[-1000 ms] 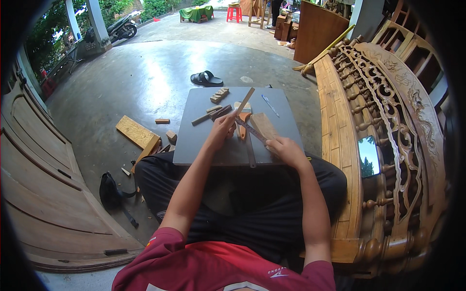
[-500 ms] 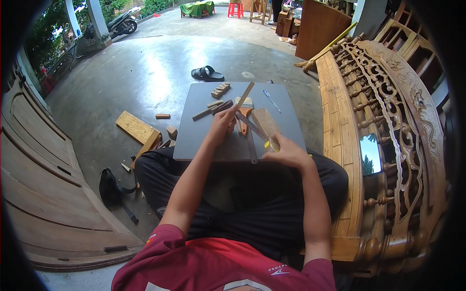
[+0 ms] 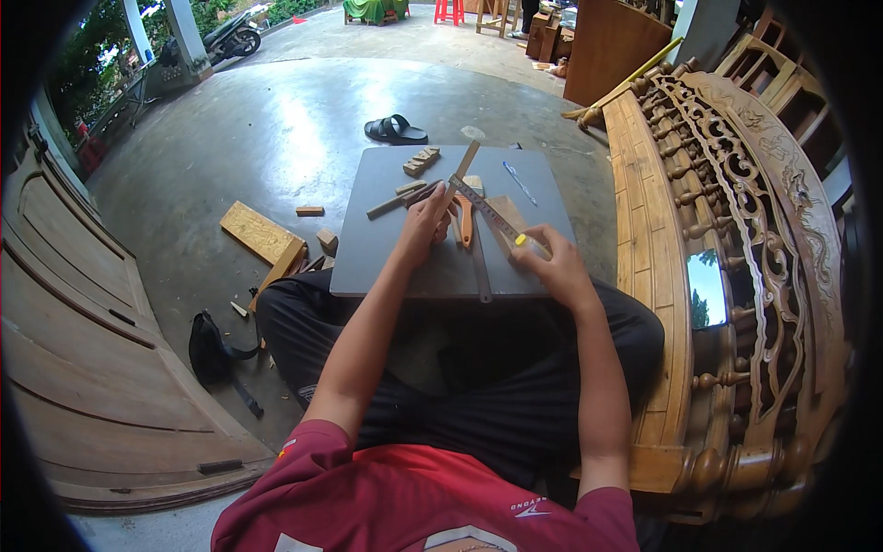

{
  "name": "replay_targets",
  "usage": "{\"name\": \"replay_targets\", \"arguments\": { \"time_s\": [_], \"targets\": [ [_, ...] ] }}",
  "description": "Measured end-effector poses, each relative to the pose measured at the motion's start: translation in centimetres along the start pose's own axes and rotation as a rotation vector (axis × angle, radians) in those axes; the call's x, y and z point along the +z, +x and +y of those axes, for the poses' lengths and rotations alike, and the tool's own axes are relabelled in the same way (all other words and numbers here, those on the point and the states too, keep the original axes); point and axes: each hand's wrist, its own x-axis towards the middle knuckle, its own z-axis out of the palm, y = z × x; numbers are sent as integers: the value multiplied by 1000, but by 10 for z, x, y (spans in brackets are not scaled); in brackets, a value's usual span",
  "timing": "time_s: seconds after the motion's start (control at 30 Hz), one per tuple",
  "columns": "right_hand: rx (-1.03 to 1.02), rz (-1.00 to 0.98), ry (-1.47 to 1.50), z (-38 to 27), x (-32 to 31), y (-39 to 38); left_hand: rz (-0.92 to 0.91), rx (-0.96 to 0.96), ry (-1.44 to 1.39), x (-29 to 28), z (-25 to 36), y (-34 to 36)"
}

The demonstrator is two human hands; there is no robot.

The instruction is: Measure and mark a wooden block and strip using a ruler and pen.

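Observation:
My left hand (image 3: 423, 227) is closed round a thin wooden strip (image 3: 469, 158), which slants up over the grey tabletop (image 3: 372, 262). In my right hand (image 3: 556, 264) is a tape measure (image 3: 522, 241) with a yellow part showing. Its drawn-out blade (image 3: 492, 214) runs up and left to the strip and seems to meet it just above my left fingers. Under the blade lie a paintbrush with an orange handle (image 3: 466, 223) and a metal ruler (image 3: 481, 276). A flat wooden block (image 3: 504, 210) is partly hidden behind the blade and right hand.
A notched wooden block (image 3: 422, 161), small wood sticks (image 3: 391, 202) and a pen (image 3: 520, 182) also lie on the tabletop. A black sandal (image 3: 395, 130) sits beyond it. Wood offcuts (image 3: 262, 237) are on the floor at left; a carved wooden bench (image 3: 648, 304) stands close at right.
My right hand has shifted slightly right and up with the tape measure. The blade's end now lies higher, across the strip. My left hand keeps hold of the strip; the view has tilted slightly.

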Motion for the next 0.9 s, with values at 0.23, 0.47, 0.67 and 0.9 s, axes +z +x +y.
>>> {"name": "replay_targets", "arguments": {
  "time_s": [0.23, 0.47, 0.67, 0.9],
  "targets": [
    [28, 161, 119, -9, -2, 0, 14, -2, 24, 0, 0, 0],
    [86, 182, 227, -12, -3, 0, 8, 13, 6, 1, 0, -1],
    [144, 172, 245, -17, -6, -2, -9, -16, -27, 0, 1, -3],
    [106, 209, 262, -11, -6, 0, -1, -6, -19, 1, 0, -1]
  ]
}}
